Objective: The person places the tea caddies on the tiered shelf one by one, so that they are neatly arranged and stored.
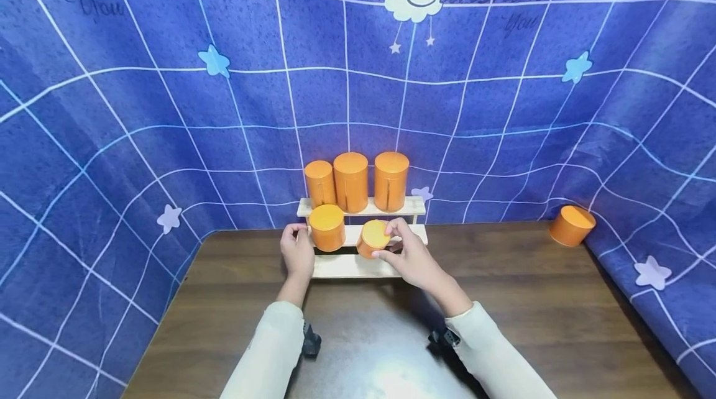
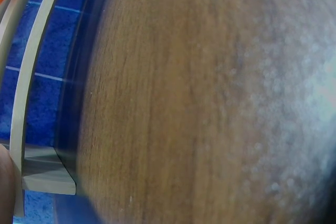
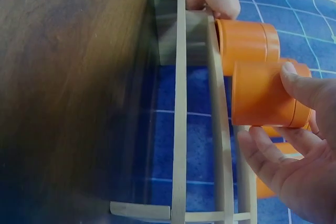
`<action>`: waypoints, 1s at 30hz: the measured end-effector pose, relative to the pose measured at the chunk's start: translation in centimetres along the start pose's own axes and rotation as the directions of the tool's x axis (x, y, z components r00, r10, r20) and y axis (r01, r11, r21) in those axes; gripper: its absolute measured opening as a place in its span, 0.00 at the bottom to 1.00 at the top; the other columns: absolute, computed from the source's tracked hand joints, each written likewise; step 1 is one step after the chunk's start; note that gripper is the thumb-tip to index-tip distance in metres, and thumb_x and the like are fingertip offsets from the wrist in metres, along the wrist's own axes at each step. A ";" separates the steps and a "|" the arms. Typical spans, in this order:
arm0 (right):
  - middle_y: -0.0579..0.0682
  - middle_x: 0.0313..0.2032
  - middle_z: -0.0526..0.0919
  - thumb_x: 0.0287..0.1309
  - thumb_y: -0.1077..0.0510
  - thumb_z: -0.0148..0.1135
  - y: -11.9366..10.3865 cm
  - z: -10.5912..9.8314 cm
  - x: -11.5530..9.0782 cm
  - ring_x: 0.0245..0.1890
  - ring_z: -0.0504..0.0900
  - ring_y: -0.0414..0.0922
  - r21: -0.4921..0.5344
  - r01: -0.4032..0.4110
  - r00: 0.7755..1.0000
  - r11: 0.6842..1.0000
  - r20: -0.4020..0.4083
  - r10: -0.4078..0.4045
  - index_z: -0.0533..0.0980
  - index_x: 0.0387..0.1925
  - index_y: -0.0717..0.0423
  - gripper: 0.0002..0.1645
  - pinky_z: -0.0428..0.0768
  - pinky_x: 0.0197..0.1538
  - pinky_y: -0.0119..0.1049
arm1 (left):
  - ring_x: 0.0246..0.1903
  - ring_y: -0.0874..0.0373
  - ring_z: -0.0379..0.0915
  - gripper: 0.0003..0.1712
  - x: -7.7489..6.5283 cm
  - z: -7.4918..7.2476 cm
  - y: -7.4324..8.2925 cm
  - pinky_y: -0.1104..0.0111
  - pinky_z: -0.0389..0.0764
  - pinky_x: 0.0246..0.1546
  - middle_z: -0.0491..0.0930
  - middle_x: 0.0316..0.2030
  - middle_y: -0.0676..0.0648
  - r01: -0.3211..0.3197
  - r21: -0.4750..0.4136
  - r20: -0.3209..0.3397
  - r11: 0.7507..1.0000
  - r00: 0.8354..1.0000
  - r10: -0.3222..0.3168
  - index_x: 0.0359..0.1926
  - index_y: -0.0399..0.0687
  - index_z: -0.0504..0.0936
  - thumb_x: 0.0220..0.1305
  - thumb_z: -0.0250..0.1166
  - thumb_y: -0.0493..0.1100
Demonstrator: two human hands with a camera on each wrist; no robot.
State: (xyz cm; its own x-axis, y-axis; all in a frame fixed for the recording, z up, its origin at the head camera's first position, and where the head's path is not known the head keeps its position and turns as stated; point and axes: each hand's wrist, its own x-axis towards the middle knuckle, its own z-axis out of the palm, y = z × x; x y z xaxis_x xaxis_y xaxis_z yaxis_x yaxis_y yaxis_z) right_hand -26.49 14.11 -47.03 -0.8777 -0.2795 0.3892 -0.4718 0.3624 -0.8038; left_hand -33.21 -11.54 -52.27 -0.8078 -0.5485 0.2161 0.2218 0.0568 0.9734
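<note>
A three-tier wooden rack stands at the back of the table. My right hand pinches a small orange lidded canister between thumb and fingers, tilted over the middle tier. In the right wrist view, the thumb lies on the lid end of that canister. My left hand grips the rack's left end, beside a wider orange canister on the middle tier. Only a sliver of a left finger shows at the rack in the left wrist view.
On the top tier are a shorter orange canister and two tall ones, a middle canister and a right canister. Another orange canister sits at the table's far right corner. A blue gridded cloth hangs behind.
</note>
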 end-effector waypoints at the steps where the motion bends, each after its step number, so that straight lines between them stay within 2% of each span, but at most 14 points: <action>1: 0.54 0.50 0.85 0.59 0.61 0.77 0.1 0.0 0.0 0.48 0.85 0.50 -0.001 0.007 1.000 1.000 0.004 -0.007 0.64 0.47 0.54 0.28 0.87 0.52 0.46 | 0.45 0.55 0.77 0.08 -0.1 0.1 0.0 0.79 0.74 0.46 0.81 0.38 0.45 -0.001 -0.001 0.000 1.000 1.000 0.001 0.40 0.27 0.80 0.71 0.55 0.29; 6: 0.55 0.48 0.85 0.61 0.61 0.75 0.3 0.3 0.3 0.48 0.85 0.51 -0.003 0.026 1.000 1.000 0.003 -0.026 0.64 0.49 0.55 0.28 0.86 0.51 0.48 | 0.46 0.55 0.76 0.08 -0.3 0.3 0.1 0.78 0.74 0.46 0.81 0.40 0.41 0.000 0.013 0.015 1.000 1.000 0.000 0.40 0.28 0.80 0.72 0.54 0.29; 11: 0.56 0.49 0.85 0.61 0.61 0.75 0.3 0.7 0.8 0.50 0.84 0.49 -0.004 -0.003 1.000 1.000 -0.006 0.003 0.63 0.50 0.55 0.28 0.86 0.52 0.50 | 0.46 0.55 0.76 0.08 -0.2 0.4 -0.3 0.76 0.73 0.47 0.81 0.42 0.38 0.001 0.035 0.018 0.999 1.000 -0.001 0.40 0.30 0.80 0.72 0.54 0.30; 17: 0.56 0.48 0.87 0.64 0.58 0.74 0.8 1.5 1.6 0.44 0.83 0.50 -0.028 -0.034 0.999 0.999 -0.020 0.034 0.64 0.57 0.54 0.30 0.82 0.49 0.40 | 0.46 0.55 0.75 0.08 -0.2 0.3 -0.4 0.76 0.73 0.47 0.81 0.42 0.36 0.000 0.024 0.011 1.000 1.000 -0.001 0.40 0.30 0.80 0.71 0.55 0.30; 24: 0.55 0.53 0.90 0.58 0.57 0.78 1.3 2.3 2.3 0.45 0.84 0.50 0.038 -0.112 0.992 0.993 -0.045 0.114 0.65 0.61 0.55 0.37 0.81 0.52 0.43 | 0.44 0.58 0.75 0.08 -0.3 0.1 -0.7 0.76 0.74 0.47 0.81 0.41 0.38 0.014 0.014 0.006 1.000 1.000 -0.014 0.39 0.31 0.80 0.71 0.54 0.30; 30: 0.49 0.48 0.92 0.52 0.51 0.83 0.6 3.1 3.2 0.43 0.82 0.46 -0.039 -0.185 0.980 0.982 -0.088 0.181 0.71 0.58 0.52 0.36 0.78 0.49 0.39 | 0.45 0.56 0.75 0.09 0.0 -0.1 -0.3 0.77 0.73 0.48 0.81 0.43 0.36 0.001 0.002 0.006 1.000 1.000 -0.001 0.40 0.30 0.80 0.71 0.54 0.30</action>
State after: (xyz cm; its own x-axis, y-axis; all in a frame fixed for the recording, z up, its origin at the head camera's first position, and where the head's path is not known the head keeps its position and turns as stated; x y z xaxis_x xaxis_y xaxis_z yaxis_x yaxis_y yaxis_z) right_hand -29.27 10.71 -47.63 -0.9525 -0.1304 0.2753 -0.3044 0.4421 -0.8438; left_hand -33.26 -11.66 -52.58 -0.8111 -0.5438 0.2155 0.2198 0.0581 0.9738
